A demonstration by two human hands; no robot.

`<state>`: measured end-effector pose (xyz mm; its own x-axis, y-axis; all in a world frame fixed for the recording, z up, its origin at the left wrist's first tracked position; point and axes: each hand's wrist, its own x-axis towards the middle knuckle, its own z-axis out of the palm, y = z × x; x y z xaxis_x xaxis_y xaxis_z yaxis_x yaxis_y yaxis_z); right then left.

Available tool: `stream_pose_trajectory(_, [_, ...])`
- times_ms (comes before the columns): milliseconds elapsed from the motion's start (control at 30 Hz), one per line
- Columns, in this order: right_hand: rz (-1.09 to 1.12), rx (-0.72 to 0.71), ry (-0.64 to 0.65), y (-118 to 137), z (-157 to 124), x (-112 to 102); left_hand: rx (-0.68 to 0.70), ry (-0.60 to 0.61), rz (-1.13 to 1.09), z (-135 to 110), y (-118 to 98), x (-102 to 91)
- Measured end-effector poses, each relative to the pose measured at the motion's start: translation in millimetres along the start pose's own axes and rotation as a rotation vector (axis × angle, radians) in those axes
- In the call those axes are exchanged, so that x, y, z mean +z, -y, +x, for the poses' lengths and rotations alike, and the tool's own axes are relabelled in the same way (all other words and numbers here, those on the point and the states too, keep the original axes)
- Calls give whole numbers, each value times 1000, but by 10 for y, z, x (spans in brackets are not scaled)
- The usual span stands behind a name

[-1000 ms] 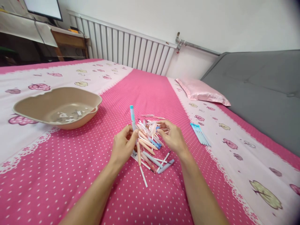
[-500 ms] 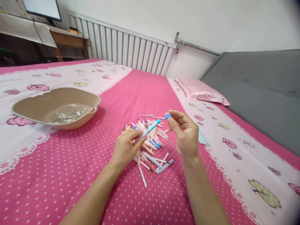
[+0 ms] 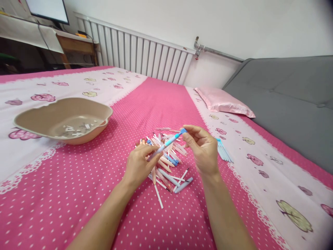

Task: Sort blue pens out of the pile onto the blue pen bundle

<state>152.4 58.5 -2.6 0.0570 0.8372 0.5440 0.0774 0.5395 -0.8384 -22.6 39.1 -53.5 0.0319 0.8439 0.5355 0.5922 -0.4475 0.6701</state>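
Observation:
My left hand (image 3: 142, 163) is closed around the lower end of a pale blue pen barrel (image 3: 168, 143), which slants up to the right. At its upper end, my right hand (image 3: 201, 146) pinches a small blue pen cap (image 3: 183, 131), which meets the barrel's tip. Below both hands lies a loose pile of pen parts (image 3: 166, 163): pink, peach and grey-blue barrels, thin white refills and some blue pieces. A few refills and a grey-blue barrel (image 3: 183, 185) lie at its near edge. The fingers of my left hand hide part of the pile.
To the left stands a beige basin (image 3: 62, 111) with small white and grey bits inside. A row of light blue pens (image 3: 223, 150) lies right of my right hand. The pink dotted bedspread (image 3: 161, 100) lies under everything; a pink pillow (image 3: 223, 101) rests against the grey headboard (image 3: 286, 93).
My right hand has moved slightly left and down, bringing the blue cap onto the barrel's upper end, where a gap was before. The left hand stays in place.

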Motion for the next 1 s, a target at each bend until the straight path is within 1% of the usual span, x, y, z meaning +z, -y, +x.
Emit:
stream_pose_trajectory(100, [11,4,8,-12,-6,2,6,-8,-7,0,-5,-5])
stream_pose_trajectory(333, [-44,9,51,-44,-15,20,-5,0,8,-2,-9,-7])
stream_pose_trajectory(733, [-18,17,38,-78,-15,29,26,-30,16,-7,0,-2])
stream_pose_trajectory(867, [-17,24,54,-62,-22,36,-10,-36,-15,-10,-10,2])
stream_pose_trajectory(1000, [-13,51,92,-42,-25,49,-112,-53,-83,-13,-5,4])
